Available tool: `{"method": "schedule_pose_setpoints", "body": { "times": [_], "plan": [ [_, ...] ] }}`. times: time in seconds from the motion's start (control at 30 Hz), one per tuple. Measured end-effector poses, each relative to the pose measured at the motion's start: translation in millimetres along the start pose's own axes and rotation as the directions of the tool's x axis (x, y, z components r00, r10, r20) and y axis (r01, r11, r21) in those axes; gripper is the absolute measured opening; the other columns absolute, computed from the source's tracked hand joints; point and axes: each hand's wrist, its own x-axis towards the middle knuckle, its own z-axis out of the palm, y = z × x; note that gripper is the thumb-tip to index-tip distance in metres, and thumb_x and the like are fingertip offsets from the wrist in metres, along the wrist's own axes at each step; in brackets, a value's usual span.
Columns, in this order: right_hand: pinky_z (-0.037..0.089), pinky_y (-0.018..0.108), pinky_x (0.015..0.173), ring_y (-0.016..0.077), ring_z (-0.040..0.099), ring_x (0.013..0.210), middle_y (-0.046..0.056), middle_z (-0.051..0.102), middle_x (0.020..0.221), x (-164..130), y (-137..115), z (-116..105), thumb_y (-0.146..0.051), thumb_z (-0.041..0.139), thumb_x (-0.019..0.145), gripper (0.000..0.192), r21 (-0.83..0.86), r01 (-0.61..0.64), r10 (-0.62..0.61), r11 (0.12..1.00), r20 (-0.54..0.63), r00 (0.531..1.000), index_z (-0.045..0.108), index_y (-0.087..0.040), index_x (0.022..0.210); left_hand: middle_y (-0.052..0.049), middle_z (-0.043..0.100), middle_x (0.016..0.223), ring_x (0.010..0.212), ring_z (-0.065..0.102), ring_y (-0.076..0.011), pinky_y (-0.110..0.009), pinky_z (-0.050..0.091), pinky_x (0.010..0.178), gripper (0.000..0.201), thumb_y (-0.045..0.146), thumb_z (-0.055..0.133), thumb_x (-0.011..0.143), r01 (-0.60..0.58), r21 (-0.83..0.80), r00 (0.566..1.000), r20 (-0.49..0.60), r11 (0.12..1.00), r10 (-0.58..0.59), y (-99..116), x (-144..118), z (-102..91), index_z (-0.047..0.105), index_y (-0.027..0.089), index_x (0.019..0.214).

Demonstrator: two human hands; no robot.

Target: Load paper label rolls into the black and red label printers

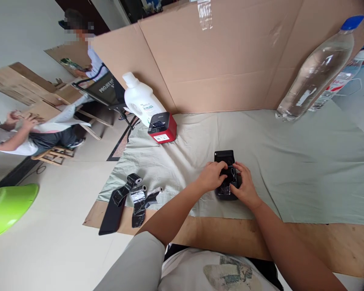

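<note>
A small black device (226, 193), which looks like a portable label printer, lies on the cloth in front of me with its lid (224, 155) flipped up at the far side. My left hand (211, 175) grips it from the left, fingertips bent over into the open compartment. From the right, my right hand (245, 184) clasps its side, thumb near the front edge and fingers by the far corner. Between the hands a pale ring (233, 172) shows inside the compartment, perhaps a roll's core. My fingers hide much of the inside.
Several partly unwound black rolls (138, 198) and a flat dark slab (111, 214) lie at the left. Behind them stand a red-and-black box (163, 128) and a white jug (144, 99). Cardboard (224, 64) walls the back; a large water bottle (318, 72) stands right. Other people sit left.
</note>
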Motion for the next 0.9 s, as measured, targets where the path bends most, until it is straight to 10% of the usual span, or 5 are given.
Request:
{"method": "schedule_pose_setpoints", "body": {
  "times": [0.67, 0.9],
  "plan": [
    [0.04, 0.055, 0.106, 0.0307, 0.042, 0.131, 0.012, 0.045, 0.14, 1, 0, -4, -0.031, 0.059, 0.08, 0.055, 0.082, 0.047, -0.053, 0.996, 0.069, 0.996, 0.046, -0.027, 0.133, -0.007, 0.067, 0.11, 0.111, 0.053, -0.0253, -0.044, 0.041, 0.099, 0.009, 0.027, 0.065, 0.086, -0.021, 0.038, 0.987, -0.155, 0.999, 0.027, -4, -9, 16.4, 0.07, 0.021, 0.09],
    [0.054, 0.047, 0.088, 0.026, 0.061, 0.106, 0.013, 0.059, 0.119, 2, 5, -2, -0.045, 0.05, 0.089, 0.039, 0.227, -0.268, 0.291, 0.936, -0.073, 0.954, 0.054, -0.022, 0.119, -0.013, 0.047, 0.139, 0.133, 0.04, -0.0245, -0.043, 0.035, 0.11, 0.042, 0.045, 0.042, 0.097, 0.093, -0.404, 0.851, -0.442, 0.91, -0.284, -17, -16, 23.8, 0.053, 0.02, 0.128]
  ]
}}
